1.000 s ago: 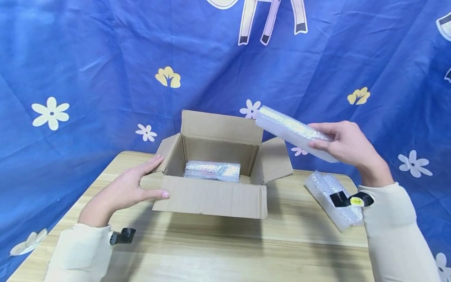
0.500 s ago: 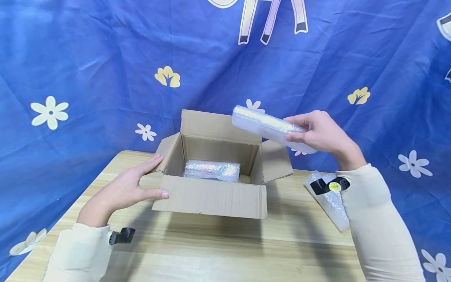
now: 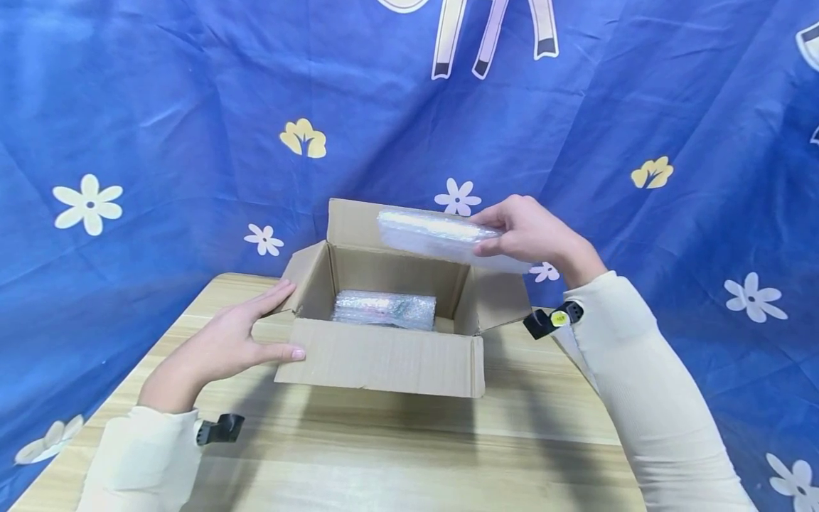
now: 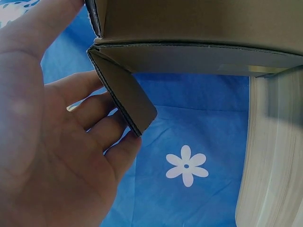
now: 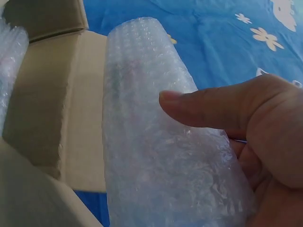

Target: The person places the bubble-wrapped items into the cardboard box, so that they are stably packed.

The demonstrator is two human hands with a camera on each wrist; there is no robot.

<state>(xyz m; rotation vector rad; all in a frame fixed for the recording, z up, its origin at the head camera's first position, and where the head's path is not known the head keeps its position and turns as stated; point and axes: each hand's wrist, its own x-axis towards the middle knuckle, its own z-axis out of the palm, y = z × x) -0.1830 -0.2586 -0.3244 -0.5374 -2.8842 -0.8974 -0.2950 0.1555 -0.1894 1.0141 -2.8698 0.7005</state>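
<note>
My right hand [image 3: 534,231] grips one end of a bubble-wrapped package [image 3: 441,235]. The package hangs tilted over the back right of an open cardboard box [image 3: 384,363]. Across its wrap lies the thumb [image 5: 203,106] in the right wrist view, with the other fingers mostly hidden underneath. Inside the box lies another bubble-wrapped package [image 3: 384,309]. My left hand [image 3: 224,341] rests on the box's left side, fingers extended along the side flap and thumb on the front flap. In the left wrist view these fingers touch the outside of the flap [image 4: 125,92].
Part of another bubble-wrapped package [image 3: 572,348] shows on the wooden table [image 3: 358,455] at the right, mostly hidden by my right sleeve [image 3: 652,398]. All the box flaps stand folded outward. A blue patterned cloth [image 3: 211,107] hangs behind the table.
My right hand has carried the wrapped package leftward, from right of the box to above its back right, and slightly lower. The left hand and the box stay in place.
</note>
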